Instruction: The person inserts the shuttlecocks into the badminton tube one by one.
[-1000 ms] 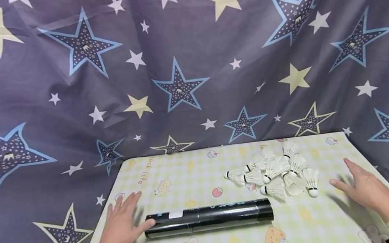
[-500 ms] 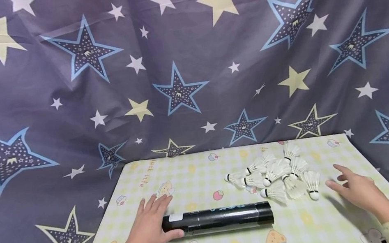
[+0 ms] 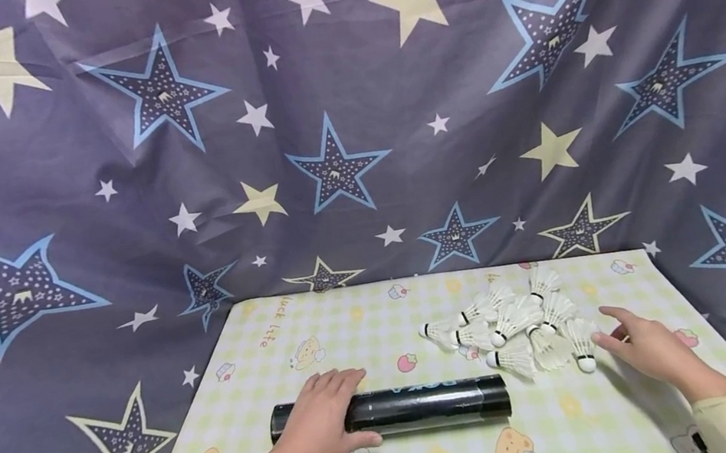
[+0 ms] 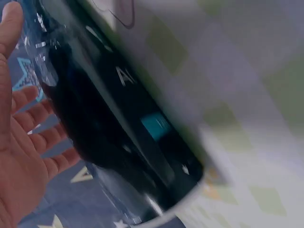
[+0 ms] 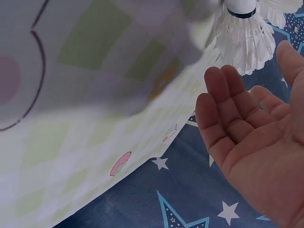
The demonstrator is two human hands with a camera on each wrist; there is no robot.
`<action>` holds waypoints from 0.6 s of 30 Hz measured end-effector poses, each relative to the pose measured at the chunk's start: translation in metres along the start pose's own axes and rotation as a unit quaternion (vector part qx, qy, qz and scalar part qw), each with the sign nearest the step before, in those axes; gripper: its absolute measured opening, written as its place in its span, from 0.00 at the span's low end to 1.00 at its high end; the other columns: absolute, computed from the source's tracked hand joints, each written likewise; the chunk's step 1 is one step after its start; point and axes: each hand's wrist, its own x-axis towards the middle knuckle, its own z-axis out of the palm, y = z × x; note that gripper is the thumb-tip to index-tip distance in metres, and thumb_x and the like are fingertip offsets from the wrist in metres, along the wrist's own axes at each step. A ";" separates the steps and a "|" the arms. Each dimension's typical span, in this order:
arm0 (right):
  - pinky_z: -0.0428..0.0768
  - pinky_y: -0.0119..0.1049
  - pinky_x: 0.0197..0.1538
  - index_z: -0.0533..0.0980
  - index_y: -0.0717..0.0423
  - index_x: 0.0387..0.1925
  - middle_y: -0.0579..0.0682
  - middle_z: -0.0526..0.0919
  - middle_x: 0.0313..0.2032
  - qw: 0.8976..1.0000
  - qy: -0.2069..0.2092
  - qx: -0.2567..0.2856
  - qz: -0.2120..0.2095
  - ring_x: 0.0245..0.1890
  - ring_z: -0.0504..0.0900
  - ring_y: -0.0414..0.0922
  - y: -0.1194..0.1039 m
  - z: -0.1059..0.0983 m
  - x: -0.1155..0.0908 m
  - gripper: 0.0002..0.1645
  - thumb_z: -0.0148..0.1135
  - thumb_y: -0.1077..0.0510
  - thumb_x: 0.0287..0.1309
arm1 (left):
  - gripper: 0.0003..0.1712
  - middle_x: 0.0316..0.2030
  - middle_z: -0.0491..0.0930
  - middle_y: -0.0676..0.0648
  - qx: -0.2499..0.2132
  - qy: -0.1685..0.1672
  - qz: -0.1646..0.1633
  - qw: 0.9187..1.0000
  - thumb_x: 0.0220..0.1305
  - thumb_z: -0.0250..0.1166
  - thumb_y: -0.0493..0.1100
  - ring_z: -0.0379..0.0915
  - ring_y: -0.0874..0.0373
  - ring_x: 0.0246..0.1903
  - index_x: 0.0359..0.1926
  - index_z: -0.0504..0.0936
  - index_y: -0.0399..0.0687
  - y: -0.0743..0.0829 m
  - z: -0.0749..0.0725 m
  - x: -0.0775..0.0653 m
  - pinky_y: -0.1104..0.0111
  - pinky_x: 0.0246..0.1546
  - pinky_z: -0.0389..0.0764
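Note:
A black shuttlecock tube (image 3: 433, 405) lies sideways at the front of the table. Over its left part is my left hand (image 3: 321, 422), fingers beyond the tube and thumb on the near side, covering some of it. In the left wrist view the tube (image 4: 109, 118) fills the middle, and the left hand's (image 4: 23, 152) fingers are loosely bent beside it. Several white shuttlecocks (image 3: 515, 313) lie heaped at the right. My right hand (image 3: 648, 349) is just right of the nearest shuttlecock (image 3: 583, 344); in the right wrist view its relaxed fingers (image 5: 218, 121) hold nothing.
A checked cloth with cartoon prints covers the table (image 3: 378, 333). A dark star-patterned curtain (image 3: 377, 224) hangs behind it and along both sides, right at the table's edges.
My left hand has moved right, from the tube's left end to over its body. My right hand has come left, closer to the nearest shuttlecock. Tube and shuttlecocks have stayed in place.

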 end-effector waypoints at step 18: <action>0.78 0.42 0.36 0.73 0.65 0.71 0.47 0.86 0.30 0.998 -0.047 0.023 -0.031 0.29 0.81 0.40 -0.021 0.001 0.020 0.37 0.65 0.44 0.75 | 0.60 0.60 0.86 0.49 0.046 -0.018 0.000 0.999 0.46 0.75 0.83 0.82 0.50 0.57 0.71 0.77 0.53 0.038 0.026 0.022 0.49 0.60 0.81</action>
